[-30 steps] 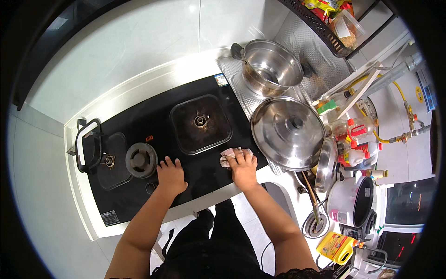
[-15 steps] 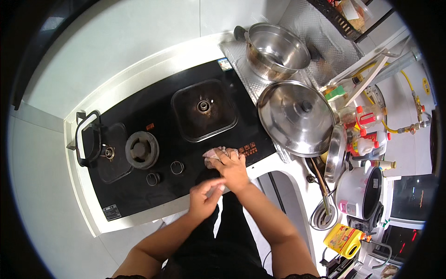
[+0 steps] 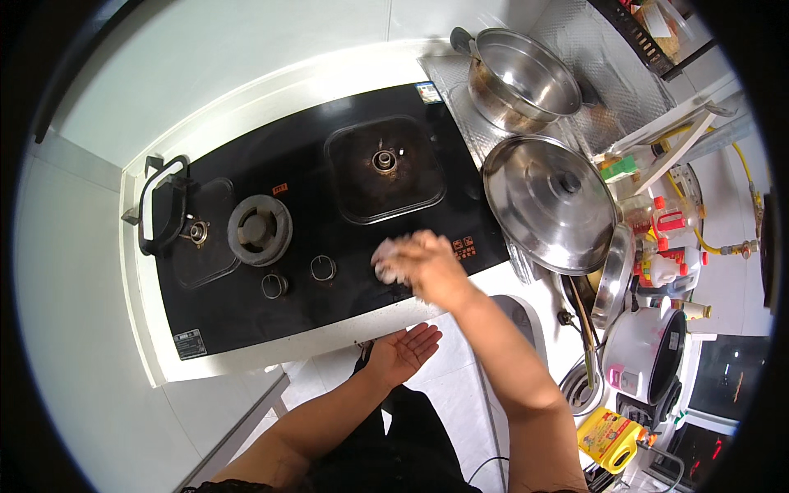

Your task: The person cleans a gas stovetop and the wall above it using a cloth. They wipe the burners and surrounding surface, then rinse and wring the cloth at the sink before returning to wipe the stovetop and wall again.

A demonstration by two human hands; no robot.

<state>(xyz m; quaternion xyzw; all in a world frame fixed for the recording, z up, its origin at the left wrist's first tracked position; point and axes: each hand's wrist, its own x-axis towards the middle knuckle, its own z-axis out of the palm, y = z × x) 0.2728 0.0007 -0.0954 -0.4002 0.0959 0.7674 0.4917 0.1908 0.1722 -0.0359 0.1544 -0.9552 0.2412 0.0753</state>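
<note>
My right hand (image 3: 433, 267) is over the front right of the black glass gas hob (image 3: 345, 273), its fingers closed on a crumpled pale cloth (image 3: 385, 256). Both are smeared by motion, so I cannot tell if the cloth touches the glass. Just in front of the counter's edge, my left hand (image 3: 403, 355) is held palm up with its fingers stretched out and nothing in it. Two control knobs (image 3: 323, 267) lie left of the cloth. Behind it, the right burner well (image 3: 386, 168) is bare of its grate and shows brown stains.
A round burner part (image 3: 260, 230) rests on the hob, and a pan support (image 3: 164, 205) leans at its left end. To the right stand a steel pot (image 3: 526, 82), a large lid (image 3: 546, 205), bottles (image 3: 662, 222), a white rice cooker (image 3: 637, 349) and a yellow jug (image 3: 608, 438).
My right hand has lifted or slid slightly with the cloth. My left hand has moved away from it, down past the counter edge, and turned palm up. The view has shifted a little.
</note>
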